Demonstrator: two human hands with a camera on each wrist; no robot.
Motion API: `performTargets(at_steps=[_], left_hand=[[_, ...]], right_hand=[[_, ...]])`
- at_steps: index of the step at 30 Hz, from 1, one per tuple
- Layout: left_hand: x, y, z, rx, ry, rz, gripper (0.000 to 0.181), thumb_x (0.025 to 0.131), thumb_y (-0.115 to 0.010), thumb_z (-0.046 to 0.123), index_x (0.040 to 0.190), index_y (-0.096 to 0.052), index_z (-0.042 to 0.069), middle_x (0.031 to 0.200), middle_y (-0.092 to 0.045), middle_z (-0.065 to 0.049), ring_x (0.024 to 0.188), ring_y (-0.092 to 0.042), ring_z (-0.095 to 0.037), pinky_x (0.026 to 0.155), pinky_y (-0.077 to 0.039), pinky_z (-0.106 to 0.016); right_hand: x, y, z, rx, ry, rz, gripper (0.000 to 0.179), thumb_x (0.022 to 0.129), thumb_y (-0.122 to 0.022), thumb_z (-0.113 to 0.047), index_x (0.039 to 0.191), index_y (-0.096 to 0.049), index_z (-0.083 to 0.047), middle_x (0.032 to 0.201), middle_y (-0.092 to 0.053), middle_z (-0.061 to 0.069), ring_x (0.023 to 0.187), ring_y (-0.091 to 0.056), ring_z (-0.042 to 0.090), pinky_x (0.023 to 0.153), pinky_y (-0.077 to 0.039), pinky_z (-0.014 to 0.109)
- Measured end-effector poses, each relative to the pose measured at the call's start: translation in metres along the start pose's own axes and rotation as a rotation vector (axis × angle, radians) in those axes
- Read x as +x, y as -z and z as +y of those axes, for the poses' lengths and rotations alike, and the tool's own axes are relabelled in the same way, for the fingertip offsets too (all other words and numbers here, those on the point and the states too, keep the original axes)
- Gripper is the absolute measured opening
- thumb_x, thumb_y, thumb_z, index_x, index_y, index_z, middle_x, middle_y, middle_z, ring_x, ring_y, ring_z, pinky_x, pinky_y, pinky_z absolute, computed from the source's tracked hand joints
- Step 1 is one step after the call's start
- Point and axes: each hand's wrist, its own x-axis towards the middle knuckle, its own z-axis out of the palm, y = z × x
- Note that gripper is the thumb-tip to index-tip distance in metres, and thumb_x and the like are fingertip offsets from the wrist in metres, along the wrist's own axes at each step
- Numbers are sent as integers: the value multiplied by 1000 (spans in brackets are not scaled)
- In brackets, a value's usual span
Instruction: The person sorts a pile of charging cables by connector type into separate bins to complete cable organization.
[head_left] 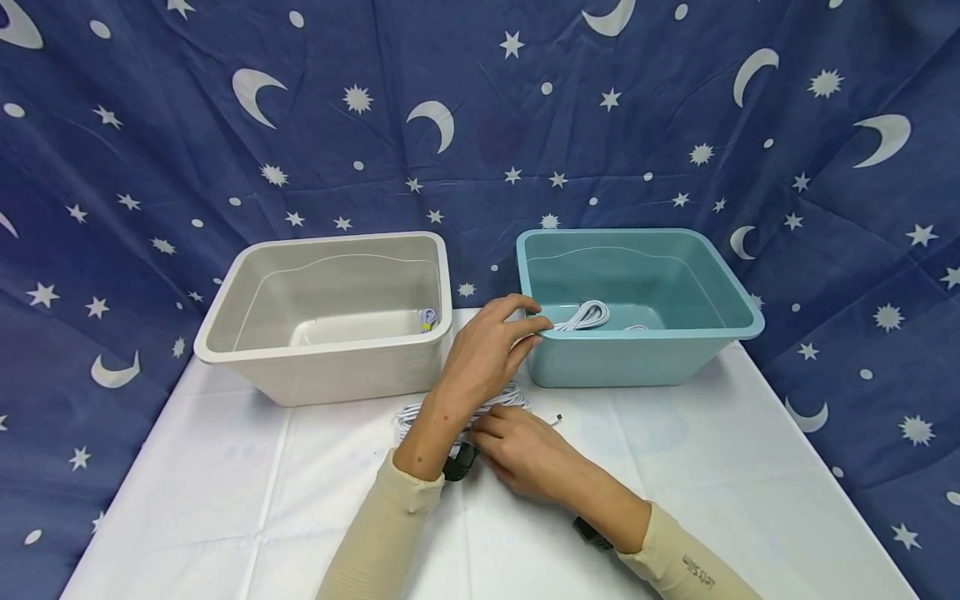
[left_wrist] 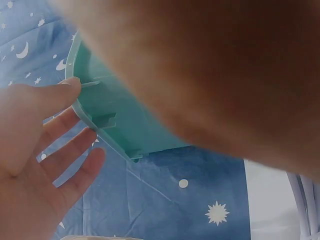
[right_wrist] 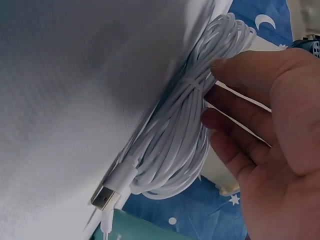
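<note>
My left hand (head_left: 491, 346) reaches to the near left corner of the teal bin (head_left: 645, 362), fingertips at its rim. In the left wrist view the thumb and fingers are spread beside that rim, with no cable between them. A coiled white cable (head_left: 588, 315) lies inside the bin, close to those fingers. Below, my right hand (head_left: 525, 454) pinches the edge of a coiled white USB cable (right_wrist: 175, 135) on the table. In the right wrist view a metal USB plug (right_wrist: 106, 199) sticks out at its end. The left forearm partly hides this coil in the head view.
A beige bin (head_left: 360, 371) stands to the left, holding a small coiled cable with a yellow spot (head_left: 427, 320). Both bins stand on a white-covered table (head_left: 195, 483) before a blue star-patterned curtain (head_left: 480, 100). Part of another white strand (head_left: 636, 327) shows inside the teal bin.
</note>
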Motion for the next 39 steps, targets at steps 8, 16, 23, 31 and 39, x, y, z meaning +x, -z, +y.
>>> performTargets(at_steps=[8,16,23,31,39], left_hand=[[0,1,1,3,10,-10,23,98,-66,22,119,-74,26,130,-59,5,125,-51,-13,100,-45,-29],[-1,0,0,-2,12,-18,23,98,-66,23,119,-73,26,131,-58,5,125,-51,-13,100,-45,-29],[-1,1,1,-14,16,-21,23,98,-66,23,119,-74,25,131,-58,5,126,-51,-14,101,-45,-31],[0,1,2,-6,25,-27,23,98,-66,23,120,-73,27,131,-58,6,126,-51,-13,100,-45,-30],[0,2,1,-6,26,-23,23,98,-67,23,119,-74,26,131,-58,5,125,-52,-15,99,-45,-31]], right_hand=[[-1,-3,-5,-28,-21,-19,25,92,-66,-14,117,-70,-12,115,-65,2,108,-60,20,96,-49,35],[-3,-7,-8,-77,-34,-32,27,93,-63,-9,119,-69,-12,114,-63,2,101,-60,21,91,-50,36],[-4,-7,-10,-127,-70,-78,15,91,-64,-9,104,-70,-14,96,-60,1,86,-59,19,80,-51,33],[-4,-4,-11,-139,-93,-143,8,88,-69,-15,94,-66,-17,91,-60,-2,84,-58,17,78,-50,31],[-4,6,-12,-105,-106,-232,14,81,-72,-18,92,-63,-17,88,-61,-3,82,-60,16,75,-52,33]])
